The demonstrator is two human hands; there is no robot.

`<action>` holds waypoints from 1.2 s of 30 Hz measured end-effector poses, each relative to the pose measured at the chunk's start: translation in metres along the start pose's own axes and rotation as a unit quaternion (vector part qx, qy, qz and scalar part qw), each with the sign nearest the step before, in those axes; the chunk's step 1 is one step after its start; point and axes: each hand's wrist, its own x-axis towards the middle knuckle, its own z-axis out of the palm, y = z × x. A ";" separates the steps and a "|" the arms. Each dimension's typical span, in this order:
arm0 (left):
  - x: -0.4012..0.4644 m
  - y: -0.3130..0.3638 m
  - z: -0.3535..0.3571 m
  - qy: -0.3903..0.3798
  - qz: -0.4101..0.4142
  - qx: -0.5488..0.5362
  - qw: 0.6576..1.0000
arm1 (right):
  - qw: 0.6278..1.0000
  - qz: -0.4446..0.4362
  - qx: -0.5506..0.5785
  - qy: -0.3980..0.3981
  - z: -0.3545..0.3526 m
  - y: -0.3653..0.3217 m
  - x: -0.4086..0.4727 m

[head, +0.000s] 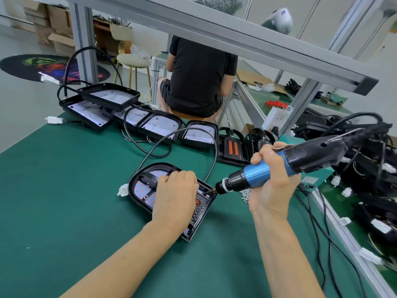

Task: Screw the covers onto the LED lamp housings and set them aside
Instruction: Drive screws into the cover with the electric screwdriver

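Near the middle of the green table: one black LED lamp housing, lying flat, its white LED board dotted with red points and a black cover set over the right-hand part. Left hand palm-down on that cover, fingers loosely bent, pressing rather than gripping. Right hand wrapped tight around the blue barrel of an electric screwdriver, tool tilted down to the left, bit tip touching the housing's upper right corner, just beside the left hand's knuckles. Black cable arching up out of the housing and over it; white connector touching the housing's left edge. Small heap of silver screws on the table just right of the housing, partly hidden behind the right wrist.

Along the far edge of the table: row of open housings with white boards showing, some overlapping or stacked, and two covered lamps with orange inserts toward the far right corner. Beyond the right edge: dark tangle of finished lamps and cables with white plugs. Past the far edge: a seated person in a black shirt, back turned, and a white round stool on gold legs.
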 end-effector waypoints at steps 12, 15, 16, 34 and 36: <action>0.000 0.000 0.002 0.014 -0.013 -0.036 0.999 | 0.999 0.018 -0.030 -0.026 0.000 -0.001 0.001; 0.000 0.000 0.001 0.010 -0.018 -0.038 0.999 | 0.999 0.028 -0.015 -0.013 -0.003 -0.002 0.000; 0.000 0.000 0.001 0.010 -0.018 -0.039 0.999 | 1.000 0.028 -0.012 -0.006 -0.004 -0.003 0.000; 0.033 0.062 -0.010 -0.073 0.072 -0.118 0.988 | 0.984 -0.039 0.028 0.171 -0.082 -0.053 -0.008; 0.039 0.077 -0.001 -0.105 0.080 -0.100 0.986 | 0.982 -0.046 0.018 0.185 -0.088 -0.054 -0.008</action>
